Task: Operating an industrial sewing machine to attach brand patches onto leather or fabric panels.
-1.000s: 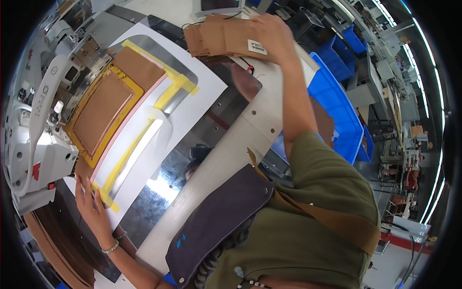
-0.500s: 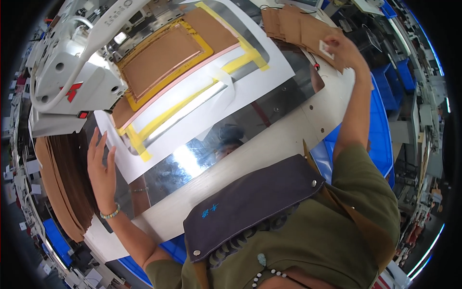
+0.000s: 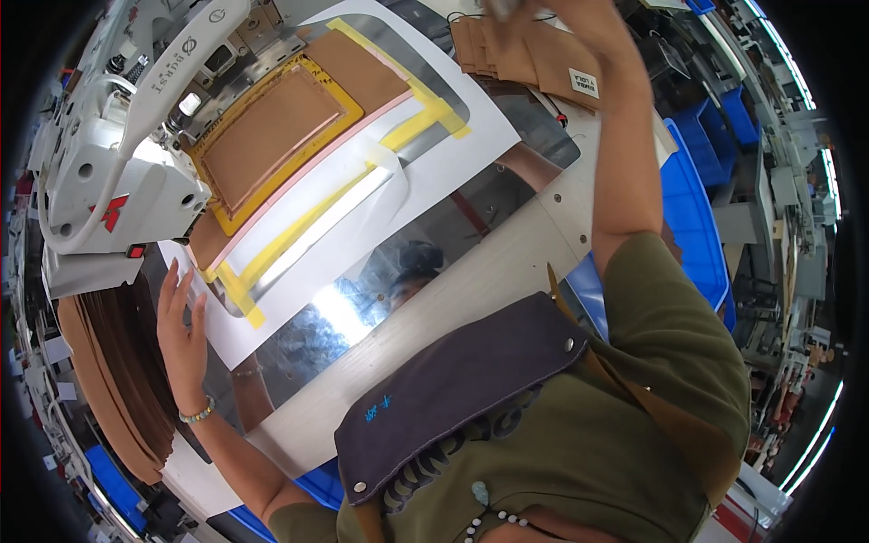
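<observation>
Brown pieces (image 3: 539, 59): overlapping in a fanned pile, lying on the table beyond the sheet's far right corner, a white label showing on the front one.

Apron (image 3: 462, 398): hanging across the chest in dark purple, over a green shirt (image 3: 652, 353).

Left hand (image 3: 184, 330): reaching forward from the lower left, forearm slanting up, wrist wearing a bead bracelet (image 3: 196, 411). Fingers are extending upward, thumb standing off wide, fingertips overlapping the sheet's near left corner; whether they are touching it, cannot tell.

Brown stack (image 3: 100, 380): curving along the left, below the machine.

Table (image 3: 489, 269): running pale and diagonal before the wearer.

Plate (image 3: 299, 357): lying shiny on the table, reflecting light.

Sheet (image 3: 425, 185): covering much of the plate, white, carrying yellow tape (image 3: 421, 122).

Panel (image 3: 267, 127): lying brown on the sheet, a yellow frame (image 3: 348, 107) resting over it.

Machine (image 3: 95, 190): standing white at the left, beside the frame.

Right hand (image 3: 579, 18): blurring at the top edge, forearm rising steeply, wrist bending left above the pieces. Grip: partly out of view, cannot tell whether it is holding anything.

Bin (image 3: 692, 217): sitting blue beyond the right arm.
</observation>
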